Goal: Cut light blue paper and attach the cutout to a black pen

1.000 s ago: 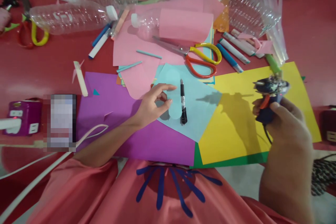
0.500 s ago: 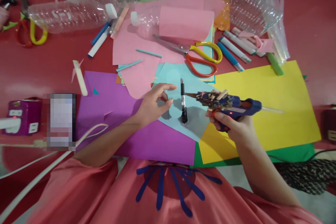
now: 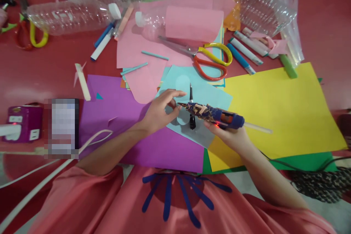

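Observation:
My right hand (image 3: 226,133) is wrapped round a blue hot glue gun (image 3: 219,117), with a glue stick (image 3: 257,128) jutting from its rear. Messy residue clings to the gun's front, and a red light glows on its side. The nozzle points left, close to the thumb of my left hand (image 3: 163,111). That hand hovers over the light blue paper (image 3: 211,93), index finger and thumb apart, with nothing visible between them. Beneath the gun lies a black pen (image 3: 191,93), its middle hidden. Two pale round shapes show on the blue paper, one partly covered.
Purple (image 3: 175,153) and yellow paper (image 3: 287,109) lie on the red table. Scissors (image 3: 208,58), markers (image 3: 244,51) and a pink-wrapped bottle (image 3: 194,23) are beyond. Clear bottles (image 3: 68,16) line the back. A phone (image 3: 64,126) and white cable (image 3: 93,137) sit left.
My right hand has brought the glue gun leftward, so its nozzle has passed over the pen to near my left fingertips. My left hand has barely shifted.

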`<action>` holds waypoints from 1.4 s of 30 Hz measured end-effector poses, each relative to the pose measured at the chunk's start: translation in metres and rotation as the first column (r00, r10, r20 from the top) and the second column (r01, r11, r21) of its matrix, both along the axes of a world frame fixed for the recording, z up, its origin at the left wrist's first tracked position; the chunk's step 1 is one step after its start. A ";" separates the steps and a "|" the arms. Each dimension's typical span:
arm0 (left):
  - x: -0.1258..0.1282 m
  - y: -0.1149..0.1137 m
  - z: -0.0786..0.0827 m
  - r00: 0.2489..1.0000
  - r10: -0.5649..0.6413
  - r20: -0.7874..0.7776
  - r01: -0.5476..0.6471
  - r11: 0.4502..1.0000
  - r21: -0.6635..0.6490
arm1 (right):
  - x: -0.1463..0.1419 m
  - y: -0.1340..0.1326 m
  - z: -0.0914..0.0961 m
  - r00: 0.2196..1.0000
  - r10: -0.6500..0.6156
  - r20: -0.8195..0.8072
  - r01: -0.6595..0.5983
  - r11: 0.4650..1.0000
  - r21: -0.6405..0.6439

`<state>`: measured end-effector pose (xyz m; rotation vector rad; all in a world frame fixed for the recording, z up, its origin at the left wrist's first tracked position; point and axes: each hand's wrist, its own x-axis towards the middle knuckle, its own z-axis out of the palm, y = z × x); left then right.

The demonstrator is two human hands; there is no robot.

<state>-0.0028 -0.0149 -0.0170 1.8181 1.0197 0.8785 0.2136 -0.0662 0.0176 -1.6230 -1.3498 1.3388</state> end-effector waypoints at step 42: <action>-0.002 0.001 0.003 1.000 0.024 0.009 -0.025 0.998 0.053 | 0.011 0.003 0.003 0.990 -0.139 0.034 0.138 0.990 0.031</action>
